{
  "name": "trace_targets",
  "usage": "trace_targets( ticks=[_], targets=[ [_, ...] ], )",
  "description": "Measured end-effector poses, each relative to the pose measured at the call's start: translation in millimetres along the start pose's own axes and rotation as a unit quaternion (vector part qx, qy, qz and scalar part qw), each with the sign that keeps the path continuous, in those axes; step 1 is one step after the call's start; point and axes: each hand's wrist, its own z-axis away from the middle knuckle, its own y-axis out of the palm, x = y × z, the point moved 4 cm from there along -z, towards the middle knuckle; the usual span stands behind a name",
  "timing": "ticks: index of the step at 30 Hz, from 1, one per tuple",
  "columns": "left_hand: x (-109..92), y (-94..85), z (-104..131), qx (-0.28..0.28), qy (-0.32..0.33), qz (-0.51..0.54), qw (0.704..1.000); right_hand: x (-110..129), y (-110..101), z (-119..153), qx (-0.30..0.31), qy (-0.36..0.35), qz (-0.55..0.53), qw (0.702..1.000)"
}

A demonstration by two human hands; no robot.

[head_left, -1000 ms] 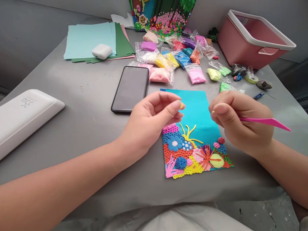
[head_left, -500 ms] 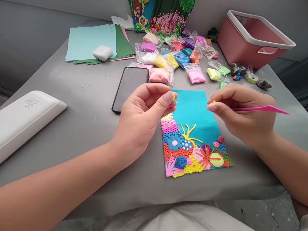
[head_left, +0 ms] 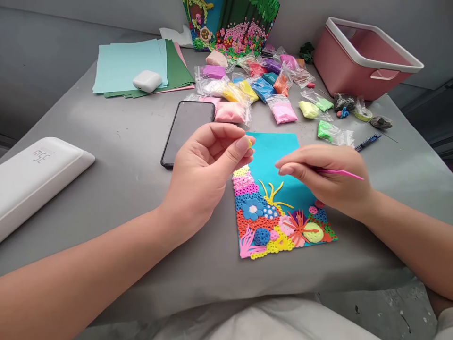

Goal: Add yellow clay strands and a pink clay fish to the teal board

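Leftward has come my right hand (head_left: 322, 177); my left hand (head_left: 212, 163) pinches yellow clay (head_left: 249, 142) near the phone (head_left: 191, 127); on camera, I see the card (head_left: 271, 148) flat on the table (head_left: 123, 165); my right hand grips a pink tool (head_left: 346, 174).

1 phone (head_left: 189, 125) | 1 power bank (head_left: 42, 177), left | 1 white case (head_left: 147, 81) on paper sheets (head_left: 122, 63) | 1 pink bin (head_left: 336, 66)

on the white device (head_left: 42, 174) lying at the left of the table (head_left: 127, 141), grey characters (head_left: 41, 155) read "35w", upside down from the near side. beside them, a fainter, smaller line of marks is too small to make out.
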Motion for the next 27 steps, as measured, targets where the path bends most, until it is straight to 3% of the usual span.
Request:
trace_targets(
  ticks=[4, 9, 14, 22, 27],
  targets=[
    [2, -0.6, 0, -0.002, -0.008, -0.002, 1.0, 1, 6, -1, 0.064, -0.013, 0.01, 0.998],
    [2, -0.8, 1, -0.009, -0.017, -0.011, 1.0, 1, 13, 3, 0.099, -0.067, -0.035, 0.992],
    [3, -0.7, 1, -0.003, -0.022, -0.012, 1.0, -2, 18, 8, 0.142, -0.075, -0.063, 0.985],
    [4, 0.1, 1, 0.012, -0.031, -0.019, 0.999, 0, 13, 6, 0.188, -0.022, -0.105, 0.976],
    [5, 0.9, 2, 0.016, -0.037, -0.017, 0.999, -1, 12, 5, 0.172, -0.002, -0.077, 0.982]
  ],
)
